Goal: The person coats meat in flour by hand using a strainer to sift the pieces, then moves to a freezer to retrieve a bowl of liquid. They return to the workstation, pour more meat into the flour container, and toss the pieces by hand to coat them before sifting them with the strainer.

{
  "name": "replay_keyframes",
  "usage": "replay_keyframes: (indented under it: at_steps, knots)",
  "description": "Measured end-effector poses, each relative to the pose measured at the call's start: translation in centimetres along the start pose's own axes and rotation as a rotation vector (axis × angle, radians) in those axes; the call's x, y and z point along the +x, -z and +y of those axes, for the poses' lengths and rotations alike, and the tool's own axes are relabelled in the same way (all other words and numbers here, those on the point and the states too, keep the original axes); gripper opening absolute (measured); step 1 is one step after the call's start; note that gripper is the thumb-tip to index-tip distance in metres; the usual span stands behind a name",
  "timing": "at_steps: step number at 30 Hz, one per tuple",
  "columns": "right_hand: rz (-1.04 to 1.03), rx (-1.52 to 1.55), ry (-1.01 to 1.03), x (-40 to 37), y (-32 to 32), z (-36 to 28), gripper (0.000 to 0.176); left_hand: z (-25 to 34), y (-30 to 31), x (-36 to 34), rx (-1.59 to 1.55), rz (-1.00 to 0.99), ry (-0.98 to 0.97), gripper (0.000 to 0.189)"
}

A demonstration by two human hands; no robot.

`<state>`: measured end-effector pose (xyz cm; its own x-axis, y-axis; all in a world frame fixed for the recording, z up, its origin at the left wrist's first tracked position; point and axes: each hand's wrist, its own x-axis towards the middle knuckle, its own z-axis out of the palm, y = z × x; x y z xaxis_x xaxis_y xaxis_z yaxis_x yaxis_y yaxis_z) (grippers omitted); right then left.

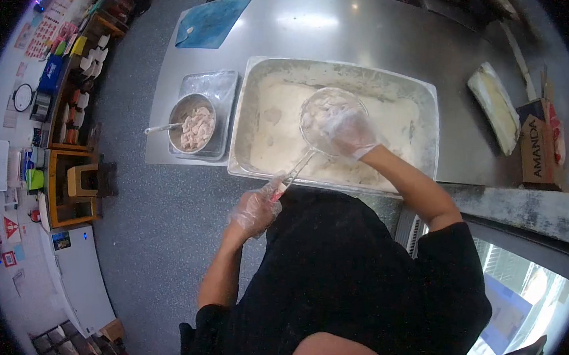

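Observation:
My left hand, in a clear plastic glove, is closed around the handle of a round strainer. The strainer's basket is over a large metal tub of pale flour. Floury pieces, perhaps meat, lie in the basket. Gloved too, my right hand reaches into the strainer onto those pieces; its fingers are blurred, so their grip cannot be made out. To the left, a steel bowl holds pale, raw-looking meat pieces and a utensil with a light handle.
The bowl stands on a clear-lined tray at the left edge of the steel table. A blue sheet lies at the far left corner. Right of the tub are a white-and-yellow package and a cardboard box.

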<state>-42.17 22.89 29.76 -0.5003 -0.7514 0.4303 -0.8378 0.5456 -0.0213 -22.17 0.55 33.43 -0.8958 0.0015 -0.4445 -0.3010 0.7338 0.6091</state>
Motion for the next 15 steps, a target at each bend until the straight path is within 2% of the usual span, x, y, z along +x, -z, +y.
replay_keyframes:
  at_steps: [2, 3, 4, 5, 6, 8, 9, 11, 12, 13, 14, 15]
  knots:
    - [-0.243, 0.076, -0.208, 0.8, 2.6, 1.0, 0.032, -0.2, 0.1, 0.3, 0.013, 0.060, -0.050, 0.055]
    - [-0.247, 0.077, -0.205, 0.5, 1.1, 1.5, 0.032, -0.1, 0.3, 0.4, 0.022, 0.050, -0.056, 0.054]
    - [-0.070, 0.021, -0.192, 0.0, -1.6, 2.3, 0.035, 0.0, 0.4, 0.3, 0.031, 0.036, -0.062, 0.053]
    - [0.110, -0.039, -0.177, 0.6, -1.8, 2.3, 0.039, 0.4, 0.6, 0.2, 0.029, 0.035, -0.063, 0.053]
    - [0.112, -0.041, -0.179, 0.8, -1.9, 1.6, 0.039, 0.9, 0.8, 0.0, 0.085, 0.019, -0.052, 0.053]
    - [0.001, -0.040, -0.320, 1.9, -1.6, -0.6, 0.037, 1.3, 1.4, 0.0, 0.146, 0.004, -0.043, 0.053]
    - [0.001, -0.039, -0.322, 2.7, -1.1, -1.0, 0.037, 1.3, 1.5, 0.0, 0.171, -0.016, -0.036, 0.054]
    - [-0.354, 0.138, -0.325, 3.7, -0.4, -1.5, 0.040, 0.9, 1.7, 0.0, 0.197, -0.039, -0.027, 0.055]
    - [-0.355, 0.140, -0.328, 3.2, -0.9, -1.1, 0.040, 0.3, 1.8, 0.1, 0.193, -0.028, -0.060, 0.055]
    - [-0.244, 0.154, -0.234, 2.1, -1.5, -0.2, 0.037, -0.1, 1.9, 0.1, 0.189, -0.018, -0.093, 0.056]
    - [-0.134, 0.166, -0.138, 1.6, -1.8, 0.4, 0.035, 0.0, 2.2, 0.1, 0.188, -0.020, -0.093, 0.056]
    - [-0.134, 0.165, -0.138, 2.3, -0.7, 0.5, 0.035, 0.4, 2.9, 0.0, 0.208, -0.033, -0.050, 0.056]
